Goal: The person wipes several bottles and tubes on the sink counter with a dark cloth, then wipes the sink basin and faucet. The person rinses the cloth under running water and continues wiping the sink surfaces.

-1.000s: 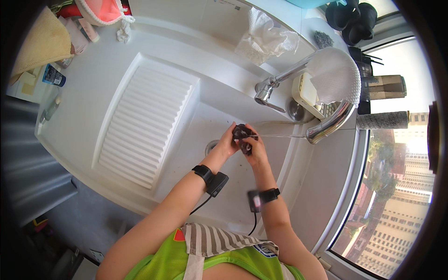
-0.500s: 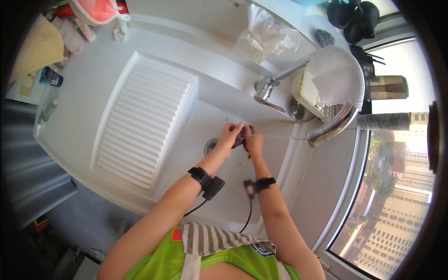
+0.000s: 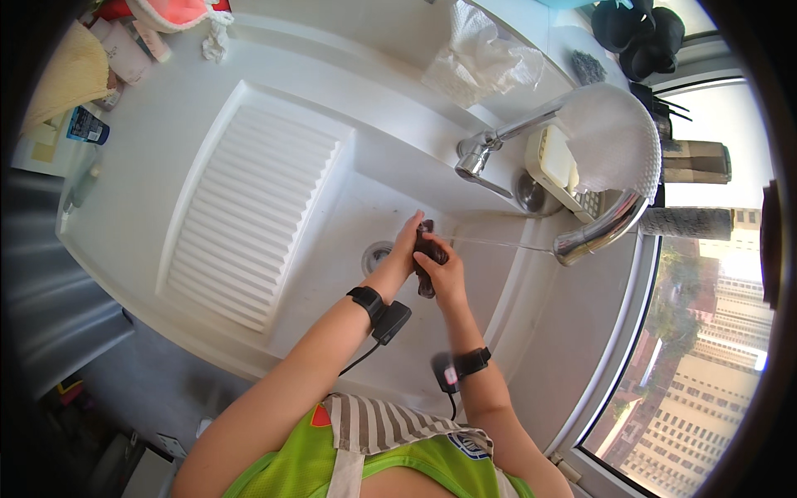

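Over the white sink basin [image 3: 349, 216], a limp, dark brown, wet piece of what looks like cloth [image 3: 427, 247] hangs lengthwise between my hands. My left hand [image 3: 404, 251] lies along its left side, fingers pointing away and pressed against it. From the right, my right hand [image 3: 447, 272] grips it with bent fingers and thumb. A thin stream of water [image 3: 506, 243] runs leftward from the curved chrome spout [image 3: 581, 242] toward my hands. Just left of them is the metal drain [image 3: 375, 259].
A ridged white washboard [image 3: 249, 216] is built into the sink's left side. A chrome tap lever [image 3: 481, 176] and a cream soap dish [image 3: 552, 162] stand at the back right. Crumpled white paper [image 3: 481, 58] lies behind them. Tubes and a yellow cloth [image 3: 66, 75] sit far left.
My right hand has come nearer to me and now bends over the dark cloth. The cloth, bunched between both hands before, now stretches out lengthwise toward me.
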A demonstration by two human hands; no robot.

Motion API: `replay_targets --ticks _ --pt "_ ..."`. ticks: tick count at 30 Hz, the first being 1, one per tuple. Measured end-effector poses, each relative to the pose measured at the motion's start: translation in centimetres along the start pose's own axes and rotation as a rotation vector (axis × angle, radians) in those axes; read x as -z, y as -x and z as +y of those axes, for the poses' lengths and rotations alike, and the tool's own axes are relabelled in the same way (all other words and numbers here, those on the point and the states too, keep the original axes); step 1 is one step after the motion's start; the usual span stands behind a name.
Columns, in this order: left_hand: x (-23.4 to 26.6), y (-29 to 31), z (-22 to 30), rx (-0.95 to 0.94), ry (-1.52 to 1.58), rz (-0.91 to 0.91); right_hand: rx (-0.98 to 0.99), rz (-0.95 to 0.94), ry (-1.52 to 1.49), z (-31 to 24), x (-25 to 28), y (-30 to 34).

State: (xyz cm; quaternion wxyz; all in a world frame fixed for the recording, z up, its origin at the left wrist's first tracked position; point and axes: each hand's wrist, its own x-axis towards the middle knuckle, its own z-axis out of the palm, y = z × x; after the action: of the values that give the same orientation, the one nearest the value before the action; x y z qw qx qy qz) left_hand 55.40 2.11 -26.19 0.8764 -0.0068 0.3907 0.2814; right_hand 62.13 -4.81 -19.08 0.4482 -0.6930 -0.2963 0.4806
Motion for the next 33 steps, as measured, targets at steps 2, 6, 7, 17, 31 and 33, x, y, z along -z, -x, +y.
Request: replay_targets --ticks 2,6,7,17,31,33 --pt "-0.6 -0.3 -0.3 -0.056 -0.048 0.105 0.106 0.125 0.392 -0.1 -0.7 0.2" --pt "-1.2 0.2 -1.0 -0.058 -0.151 0.151 0.206 0.338 0.783 1.1 -0.3 -3.1" --pt "-1.2 0.4 -1.2 -0.067 -0.191 0.143 0.185 0.368 0.846 1.6 0.2 -4.5" --pt "2.3 -0.2 -0.4 -0.052 0.082 -0.059 -0.067 -0.011 -0.248 2.4 0.0 -4.3" --pt "-3.1 2.2 0.3 -0.295 -0.2 0.275 0.014 0.303 0.31 2.0 2.0 -7.3" --pt "-3.4 2.3 0.5 -0.408 -0.23 0.285 -0.29 0.33 -0.039 1.7 2.6 -6.6"
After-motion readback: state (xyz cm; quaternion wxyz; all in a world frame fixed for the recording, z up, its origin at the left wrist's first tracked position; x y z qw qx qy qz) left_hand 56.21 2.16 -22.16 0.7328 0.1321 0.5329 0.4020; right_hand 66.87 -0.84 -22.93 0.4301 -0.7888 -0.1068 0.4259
